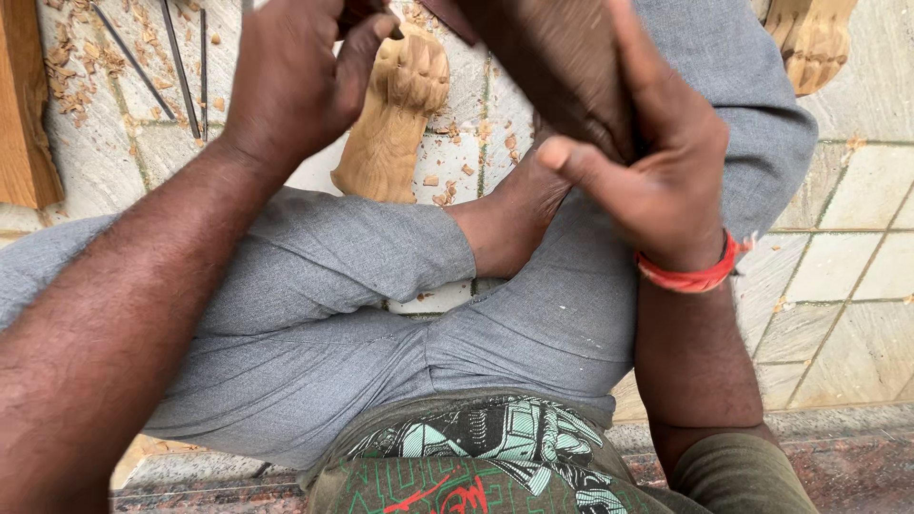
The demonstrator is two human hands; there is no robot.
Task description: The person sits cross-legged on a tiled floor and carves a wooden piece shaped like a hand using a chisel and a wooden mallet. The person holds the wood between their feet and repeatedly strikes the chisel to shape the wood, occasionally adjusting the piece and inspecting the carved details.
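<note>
I sit cross-legged on a tiled floor in grey trousers. My left hand (295,76) is closed around something at the top edge; only a small dark tip of it shows by my thumb, so I cannot tell what it is. My right hand (657,162), with a red thread band at the wrist, grips a dark brown wooden block (543,57) that rises out of the frame. Between my hands lies a light carved wooden piece (395,119) shaped like a paw, resting on the floor just beyond my bare foot (509,214).
Wood chips (81,62) litter the tiles at the far left beside several thin metal tools (181,67). A wooden plank (24,105) lies at the left edge. Another carved paw piece (814,38) sits at the top right.
</note>
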